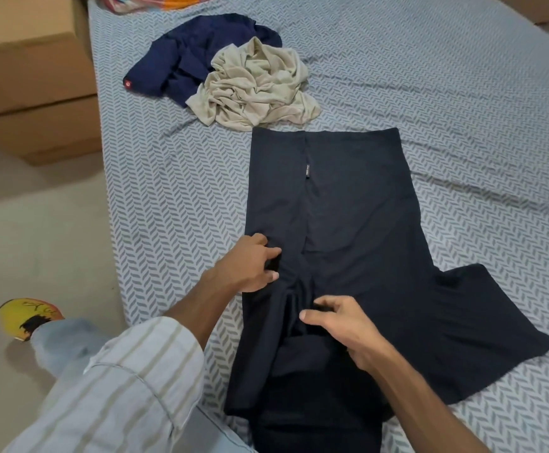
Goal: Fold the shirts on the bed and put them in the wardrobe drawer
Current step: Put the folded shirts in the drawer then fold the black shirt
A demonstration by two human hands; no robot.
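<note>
A black shirt (348, 230) lies spread flat on the bed (462, 109), its left side folded inward and one sleeve sticking out to the right. My left hand (250, 266) pinches the fabric at the shirt's left edge. My right hand (341, 325) grips a fold of the same shirt near its middle, closer to me. Further up the bed, a crumpled beige shirt (257, 86) rests partly on a crumpled navy shirt (181, 57). The wardrobe drawer is not in view.
Cardboard boxes (31, 76) stand on the floor to the left of the bed. A striped colourful cloth (168, 0) lies at the bed's far end. My leg and a yellow shoe (28, 317) are on the tiled floor at the lower left.
</note>
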